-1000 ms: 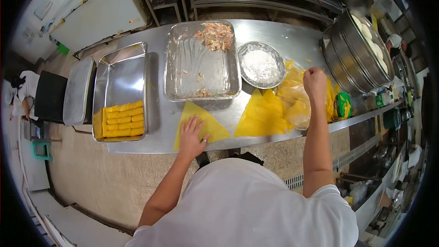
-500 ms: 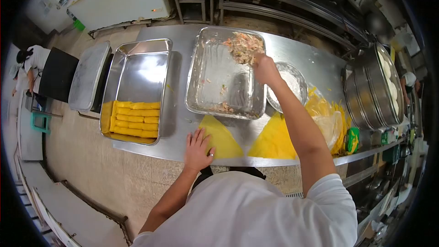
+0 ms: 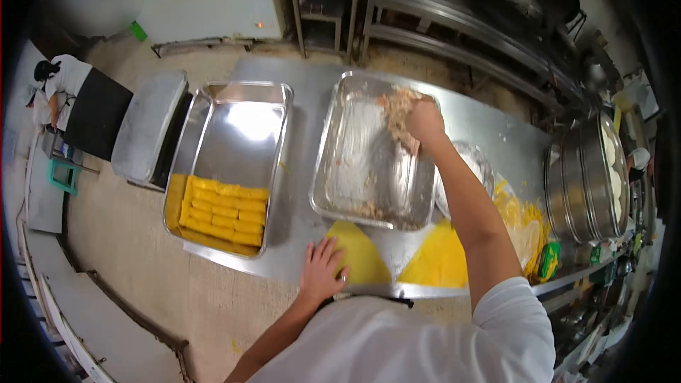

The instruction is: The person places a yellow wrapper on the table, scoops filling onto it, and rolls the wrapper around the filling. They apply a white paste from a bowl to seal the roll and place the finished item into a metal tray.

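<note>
While the left hand (image 3: 323, 269) lies low in the middle of the frame, its fingers a bit apart on the edge of one flat yellow sheet (image 3: 362, 257), the right hand (image 3: 425, 120) is up in the meat mix (image 3: 396, 110) at the top right of the messy tray (image 3: 355, 149) (its fingers look bent, but I can't tell if they are shut). About ten yellow rolls (image 3: 216, 211) look done in the one shiny tray (image 3: 241, 145) at left, and its top part has room for more. Left to use, I think, are that flat sheet, some mix, and the yellow pile (image 3: 440, 257) at lower right (too bunched to count), near one bowl (image 3: 477, 159).
</note>
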The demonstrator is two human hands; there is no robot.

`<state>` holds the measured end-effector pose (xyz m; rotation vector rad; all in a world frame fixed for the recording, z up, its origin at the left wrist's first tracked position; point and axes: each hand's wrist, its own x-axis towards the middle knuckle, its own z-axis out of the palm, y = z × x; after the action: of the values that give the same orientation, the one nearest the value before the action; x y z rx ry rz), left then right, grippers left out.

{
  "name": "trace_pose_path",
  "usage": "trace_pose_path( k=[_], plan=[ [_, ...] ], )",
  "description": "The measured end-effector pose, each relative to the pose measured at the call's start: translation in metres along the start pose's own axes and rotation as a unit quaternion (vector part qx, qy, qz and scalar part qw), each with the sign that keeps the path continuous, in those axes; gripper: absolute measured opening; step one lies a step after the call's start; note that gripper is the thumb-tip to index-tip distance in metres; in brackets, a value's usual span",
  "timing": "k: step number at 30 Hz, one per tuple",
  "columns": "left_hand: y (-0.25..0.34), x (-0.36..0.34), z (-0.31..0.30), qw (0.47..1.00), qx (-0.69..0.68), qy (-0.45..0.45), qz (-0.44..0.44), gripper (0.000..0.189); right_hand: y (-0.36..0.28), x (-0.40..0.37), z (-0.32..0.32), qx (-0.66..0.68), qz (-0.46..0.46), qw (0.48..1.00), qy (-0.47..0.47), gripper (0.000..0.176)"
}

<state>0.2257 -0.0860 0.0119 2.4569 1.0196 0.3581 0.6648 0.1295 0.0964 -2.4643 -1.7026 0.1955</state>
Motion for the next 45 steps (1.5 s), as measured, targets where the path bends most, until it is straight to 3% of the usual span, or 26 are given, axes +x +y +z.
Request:
trace_pose_path(
  k=[2, 3, 6, 11, 15, 18, 21, 23, 24, 26, 27, 30, 34, 35, 37, 38, 40, 43, 45],
  plan=[
    [-0.002, -0.001, 0.002, 1.000, 0.004, -0.009, -0.002, 0.053, 0.017, 0.034, 0.000, 0.033, -0.012, 0.999, 0.003, 0.032],
    [-0.002, -0.001, 0.003, 1.000, 0.001, -0.013, -0.003, 0.053, 0.020, 0.040, 0.008, 0.023, -0.009, 0.999, 0.026, 0.038],
    [0.000, -0.001, 0.000, 1.000, 0.014, -0.025, -0.010, 0.055, 0.011, 0.029, 0.032, -0.013, 0.026, 0.999, 0.040, 0.055],
    [0.002, 0.002, -0.001, 1.000, 0.010, -0.015, -0.004, 0.057, -0.011, -0.026, 0.039, -0.004, -0.035, 0.998, 0.049, 0.065],
    [-0.002, -0.001, 0.004, 0.999, 0.030, -0.025, -0.001, 0.057, -0.021, -0.043, 0.014, 0.066, -0.010, 0.997, -0.050, 0.052],
    [-0.008, -0.007, 0.010, 1.000, 0.012, -0.003, 0.004, 0.054, -0.014, -0.026, 0.013, 0.096, -0.006, 0.992, 0.083, 0.046],
    [0.002, -0.008, -0.004, 0.988, -0.104, 0.094, -0.069, 0.042, -0.022, -0.016, -0.009, 0.087, 0.033, 0.994, -0.058, 0.053],
    [0.023, 0.001, -0.026, 0.955, -0.233, 0.135, -0.122, 0.027, -0.028, -0.016, -0.021, 0.092, 0.043, 0.990, -0.101, 0.055],
    [0.025, 0.002, -0.020, 0.908, -0.350, 0.116, -0.199, 0.025, -0.030, -0.017, -0.021, 0.100, 0.043, 0.988, -0.107, 0.056],
    [0.024, 0.006, -0.010, 0.757, -0.557, 0.068, -0.335, 0.023, -0.033, -0.016, -0.019, 0.105, 0.041, 0.987, -0.117, 0.061],
    [0.031, 0.015, -0.012, 0.697, -0.608, 0.092, -0.368, 0.026, -0.033, -0.011, -0.014, 0.101, 0.037, 0.987, -0.120, 0.063],
    [0.024, 0.032, 0.001, 0.636, -0.650, 0.093, -0.406, 0.025, -0.027, 0.004, 0.016, 0.118, 0.028, 0.983, -0.136, 0.066],
    [0.033, 0.040, 0.001, 0.601, -0.705, 0.117, -0.359, 0.024, -0.051, 0.006, 0.022, 0.064, -0.036, 0.980, -0.188, 0.059],
    [0.037, 0.043, -0.002, 0.593, -0.709, 0.119, -0.362, 0.022, -0.055, -0.011, 0.024, 0.046, -0.128, 0.974, -0.181, 0.057],
    [0.044, 0.052, -0.004, 0.580, -0.719, 0.128, -0.362, 0.021, -0.072, -0.060, 0.032, 0.060, -0.166, 0.966, -0.186, 0.051],
    [0.048, 0.054, -0.003, 0.574, -0.721, 0.135, -0.363, 0.021, -0.084, -0.082, 0.042, 0.096, -0.114, 0.968, -0.203, 0.047],
    [0.053, 0.057, -0.001, 0.561, -0.729, 0.142, -0.366, 0.019, -0.099, -0.132, 0.042, 0.020, -0.171, 0.947, -0.270, 0.040],
    [0.053, 0.060, 0.003, 0.547, -0.741, 0.139, -0.364, 0.015, -0.097, -0.152, 0.008, 0.056, -0.220, 0.918, -0.324, 0.037],
    [0.052, 0.058, 0.008, 0.542, -0.746, 0.137, -0.362, 0.015, -0.081, -0.112, -0.016, 0.057, -0.134, 0.966, -0.212, 0.035]
  ],
)
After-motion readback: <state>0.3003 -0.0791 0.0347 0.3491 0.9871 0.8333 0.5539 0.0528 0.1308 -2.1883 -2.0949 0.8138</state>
